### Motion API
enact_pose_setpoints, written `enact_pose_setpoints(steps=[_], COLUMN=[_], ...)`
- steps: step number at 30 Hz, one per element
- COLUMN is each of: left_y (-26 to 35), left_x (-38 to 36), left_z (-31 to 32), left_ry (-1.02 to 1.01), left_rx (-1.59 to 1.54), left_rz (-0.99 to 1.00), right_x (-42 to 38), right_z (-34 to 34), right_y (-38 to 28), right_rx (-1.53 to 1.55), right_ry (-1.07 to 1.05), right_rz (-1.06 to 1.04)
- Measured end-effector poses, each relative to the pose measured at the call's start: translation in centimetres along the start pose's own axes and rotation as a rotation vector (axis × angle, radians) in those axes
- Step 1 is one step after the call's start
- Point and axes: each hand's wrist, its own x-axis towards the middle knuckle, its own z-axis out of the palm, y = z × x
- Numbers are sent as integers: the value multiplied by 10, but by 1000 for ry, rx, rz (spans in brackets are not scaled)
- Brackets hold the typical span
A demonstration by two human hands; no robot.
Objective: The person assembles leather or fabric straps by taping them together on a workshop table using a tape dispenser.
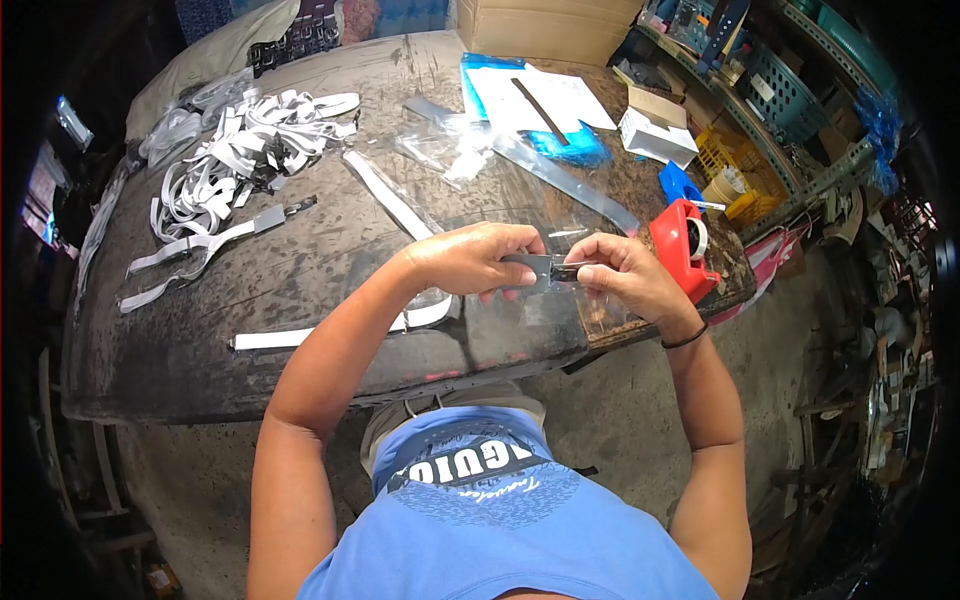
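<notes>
Near the table's front edge, my left hand (475, 258) is closed with thumb and fingers on a flat grey tag (537, 266). My right hand (625, 275) pinches a small dark buckle-like piece (566, 271) at the tag's right end; the fingers partly cover it. A white belt (425, 314) curves out from under my left hand and forearm, its far end lying to the left. Behind my left wrist another white strap (385, 190) stretches over the table, in or beside clear plastic.
A heap of white belts (235, 150) lies at left, near a belt with a grey tag (268, 219). On the right stand a red tape dispenser (680, 250) and a small white box (655, 135). Papers (545, 95) and clear plastic sleeves (560, 175) lie behind my hands.
</notes>
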Motion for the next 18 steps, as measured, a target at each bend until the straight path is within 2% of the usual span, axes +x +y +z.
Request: enact_pose_setpoints(steps=[7,11,14,16,18], left_y=[-1,2,2,5,3], left_x=[2,2,4,4,6], left_z=[4,4,7,7,9], left_ry=[27,2,13,14,9], left_rx=[11,23,25,28,34], left_rz=[51,7,35,8,23], right_x=[1,3,6,11,9], right_z=[3,8,10,13,14], right_y=[6,5,6,12,0], right_rx=[85,97,-16,-202,-318], right_ry=[1,26,39,62,41], right_rz=[-2,-16,-24,-199,-180])
